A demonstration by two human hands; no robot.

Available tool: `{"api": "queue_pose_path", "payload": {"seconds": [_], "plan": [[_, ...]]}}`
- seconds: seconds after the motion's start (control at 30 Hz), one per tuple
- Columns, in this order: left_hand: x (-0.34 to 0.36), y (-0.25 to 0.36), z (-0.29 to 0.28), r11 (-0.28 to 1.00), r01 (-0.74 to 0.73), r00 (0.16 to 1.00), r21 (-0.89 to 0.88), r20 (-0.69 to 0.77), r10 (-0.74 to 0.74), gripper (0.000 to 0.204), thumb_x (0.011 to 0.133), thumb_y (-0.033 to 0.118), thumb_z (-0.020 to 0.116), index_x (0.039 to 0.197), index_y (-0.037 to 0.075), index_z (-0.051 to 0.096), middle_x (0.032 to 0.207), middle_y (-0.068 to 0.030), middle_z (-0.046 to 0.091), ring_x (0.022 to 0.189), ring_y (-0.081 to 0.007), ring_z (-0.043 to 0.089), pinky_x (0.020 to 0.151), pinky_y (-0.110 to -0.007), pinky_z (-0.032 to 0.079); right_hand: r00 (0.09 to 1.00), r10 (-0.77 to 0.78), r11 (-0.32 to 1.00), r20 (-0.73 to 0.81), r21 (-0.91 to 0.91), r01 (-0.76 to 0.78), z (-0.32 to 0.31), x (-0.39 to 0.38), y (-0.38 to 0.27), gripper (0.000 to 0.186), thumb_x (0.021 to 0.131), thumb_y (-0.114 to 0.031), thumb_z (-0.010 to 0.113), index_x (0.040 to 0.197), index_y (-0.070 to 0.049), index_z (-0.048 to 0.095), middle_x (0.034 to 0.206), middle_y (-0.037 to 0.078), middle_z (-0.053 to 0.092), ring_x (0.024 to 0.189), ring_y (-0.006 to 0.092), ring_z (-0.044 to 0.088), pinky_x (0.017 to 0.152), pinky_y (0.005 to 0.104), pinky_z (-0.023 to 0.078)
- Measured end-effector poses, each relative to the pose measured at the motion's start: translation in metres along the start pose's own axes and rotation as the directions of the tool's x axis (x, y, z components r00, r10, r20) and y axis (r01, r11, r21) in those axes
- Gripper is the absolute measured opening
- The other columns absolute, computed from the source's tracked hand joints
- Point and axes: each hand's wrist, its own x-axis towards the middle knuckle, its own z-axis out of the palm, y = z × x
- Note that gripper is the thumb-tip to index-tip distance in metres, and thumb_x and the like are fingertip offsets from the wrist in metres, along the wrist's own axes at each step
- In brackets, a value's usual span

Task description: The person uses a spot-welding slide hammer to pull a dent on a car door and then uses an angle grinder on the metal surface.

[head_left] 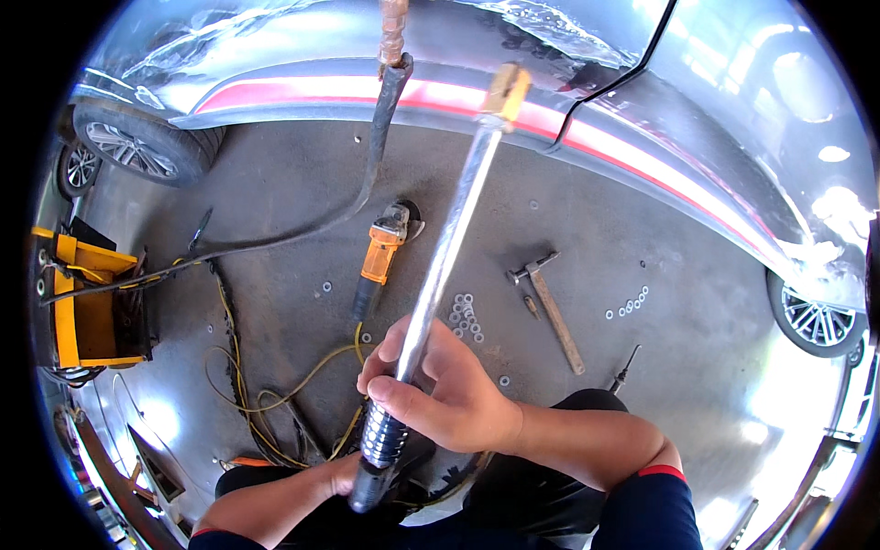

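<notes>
A long dent puller [449,246] slants up across the view, with a shiny silver rod, a brass-coloured head and a black ribbed grip at its lower end. My right hand [449,390] is closed around the rod just above that grip, thumb on the near side. Behind the tool's lower end is my left hand [343,472]; its fingers are hidden, so whether they hold the grip does not show. The brass head appears in front of the red-and-white stripe of a grey car panel [302,66], slightly blurred.
A thick black cable [374,165] runs from copper fittings beside the panel toward a yellow box [66,321]. On the floor lie an orange angle grinder [378,257], a hammer [555,316], several washers [466,316], a thin pointed tool [626,368] and tangled yellow cord [240,380].
</notes>
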Motion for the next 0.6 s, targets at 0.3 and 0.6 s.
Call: {"api": "queue_pose_path", "payload": {"seconds": [0.3, 0.6], "plan": [[0.006, 0.015, 0.012, 0.950, -0.241, 0.875, 0.198, -0.379, 0.301, 0.053, 0.102, 0.031, 0.043, 0.148, 0.007, 0.034, 0.119, -0.0103, 0.059, 0.101, -0.0174, 0.060, 0.088, -0.034, 0.051, 0.999, 0.006, 0.993, -0.044, 0.117, -0.001, -0.005, 0.005, -0.001, 0.017, 0.100, -0.009, 0.060, 0.108, -0.009, 0.045, 0.096, 0.008, 0.061, 0.095, 0.0166, 0.061, 0.089, 0.0387, 0.049], [0.005, 0.017, 0.023, 0.937, -0.307, 0.876, 0.168, -0.334, 0.347, 0.051, 0.102, 0.030, 0.044, 0.146, 0.007, 0.036, 0.112, -0.0075, 0.061, 0.092, -0.0156, 0.062, 0.079, -0.031, 0.053, 0.999, -0.037, 0.995, -0.027, 0.092, 0.039, -0.006, 0.008, -0.004, 0.012, 0.101, -0.011, 0.060, 0.105, -0.009, 0.048, 0.092, 0.007, 0.062, 0.091, 0.0154, 0.063, 0.090, 0.0390, 0.050]]}}
